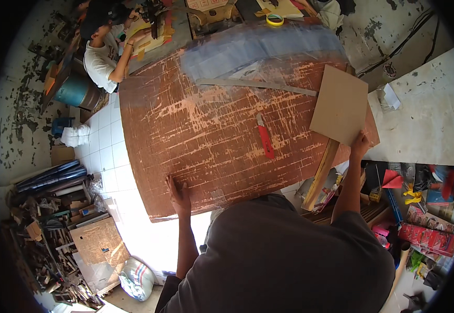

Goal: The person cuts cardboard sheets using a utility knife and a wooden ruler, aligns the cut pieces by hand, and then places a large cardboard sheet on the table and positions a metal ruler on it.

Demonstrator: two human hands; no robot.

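Rough, scored brown work board (154, 141) lies before me. My left hand (179, 195) rests near its front left edge, fingers out and holding nothing. On the right, my right hand (360, 144) grips the lower corner of a flat tan board (339, 107), thumb and fingers at its edge. A wooden strip (322, 175) juts from under that board toward me. A red-handled utility knife (265, 140) lies mid-table, blade end pointing away. Beyond it a flat grey metal ruler (258, 84) runs sideways, its right end reaching the tan board.
A bluish translucent sheet (263, 49) covers the far table, with a yellow tape roll (275, 20) on it. A co-worker in a white shirt (100, 65) works at far left. Scrap wood (39, 245) is piled at left; a pale board (425, 115) stands at right above cluttered goods.
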